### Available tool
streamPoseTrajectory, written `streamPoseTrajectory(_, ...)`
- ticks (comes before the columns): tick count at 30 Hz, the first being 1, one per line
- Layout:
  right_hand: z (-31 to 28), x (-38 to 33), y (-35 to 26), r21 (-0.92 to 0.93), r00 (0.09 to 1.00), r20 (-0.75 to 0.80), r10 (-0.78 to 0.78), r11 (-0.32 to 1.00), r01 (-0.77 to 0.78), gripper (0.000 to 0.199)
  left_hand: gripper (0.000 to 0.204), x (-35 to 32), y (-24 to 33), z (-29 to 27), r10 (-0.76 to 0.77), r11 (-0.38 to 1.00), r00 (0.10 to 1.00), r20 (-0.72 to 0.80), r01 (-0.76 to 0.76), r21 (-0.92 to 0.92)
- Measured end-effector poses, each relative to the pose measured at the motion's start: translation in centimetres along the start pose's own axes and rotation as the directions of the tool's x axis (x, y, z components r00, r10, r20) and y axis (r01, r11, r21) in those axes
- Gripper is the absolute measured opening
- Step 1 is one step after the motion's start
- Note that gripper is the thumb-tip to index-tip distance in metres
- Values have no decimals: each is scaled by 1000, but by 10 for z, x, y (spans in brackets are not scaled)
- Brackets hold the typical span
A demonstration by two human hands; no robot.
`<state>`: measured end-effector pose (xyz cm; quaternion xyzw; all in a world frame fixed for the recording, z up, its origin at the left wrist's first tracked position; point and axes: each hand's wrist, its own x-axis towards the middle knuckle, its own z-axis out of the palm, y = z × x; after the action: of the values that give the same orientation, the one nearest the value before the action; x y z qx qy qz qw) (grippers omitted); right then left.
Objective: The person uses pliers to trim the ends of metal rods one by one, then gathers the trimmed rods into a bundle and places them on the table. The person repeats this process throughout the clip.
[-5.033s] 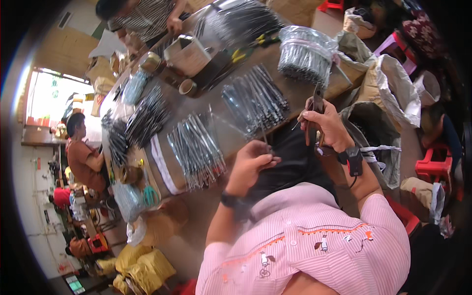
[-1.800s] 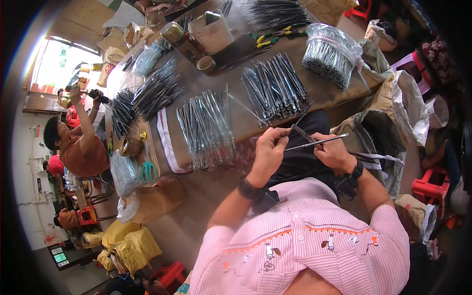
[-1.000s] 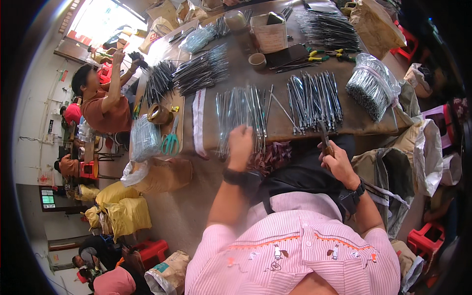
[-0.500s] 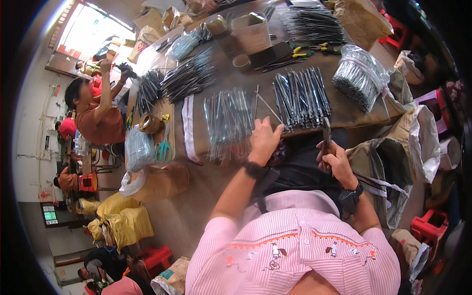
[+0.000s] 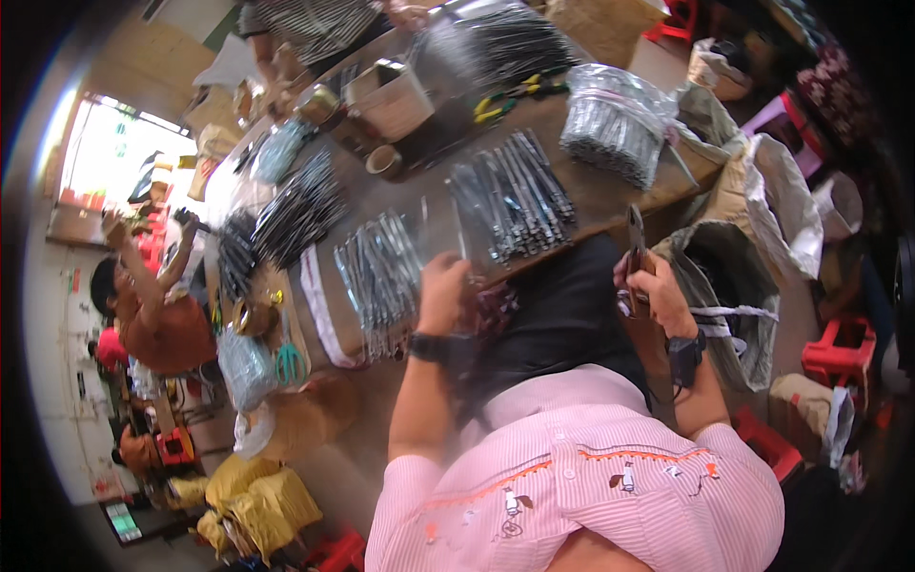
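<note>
My left hand is at the table's near edge, between two flat rows of thin metal rods. It is blurred, so its grip is unclear. A loose rod stands just above its fingertips. The left row of rods and the right row of rods both lie on the brown table. My right hand is closed around pliers with brownish handles, their dark jaws pointing up, off the table's front edge above my lap.
A plastic-wrapped bundle of rods sits at the table's right. Farther back are a tape roll, yellow-handled pliers and a box. Teal scissors lie at left. An open sack stands at my right. A co-worker is at left.
My view has swung, shifting the table leftward and tilting it. My left hand has moved from spread fingers near two loose rods to a blurred pose at the table edge. My right hand keeps the pliers.
</note>
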<state>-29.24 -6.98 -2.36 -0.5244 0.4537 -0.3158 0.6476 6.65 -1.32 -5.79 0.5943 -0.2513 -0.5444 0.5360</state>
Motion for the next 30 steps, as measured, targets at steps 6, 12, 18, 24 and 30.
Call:
streamPoseTrajectory(6,-52,37,-4,776,989,-47,-138,618,124,23,16,-25,26,4,-119,937,993,8,115,-330)
streamPoseTrajectory(12,-72,73,-21,536,959,-281,-46,821,196,19,24,-66,41,-1,-154,927,988,-3,143,-347)
streamPoseTrajectory(18,-88,143,-34,-494,825,-426,-370,860,131,23,23,-75,41,3,-137,929,990,-28,118,-350)
streamPoseTrajectory(24,-95,183,-27,-630,780,-430,-455,770,101,41,19,-78,38,9,-103,927,993,64,119,-355)
streamPoseTrajectory(30,-102,156,-26,-165,863,-436,-257,965,204,32,19,-84,34,-4,-115,923,992,58,129,-362)
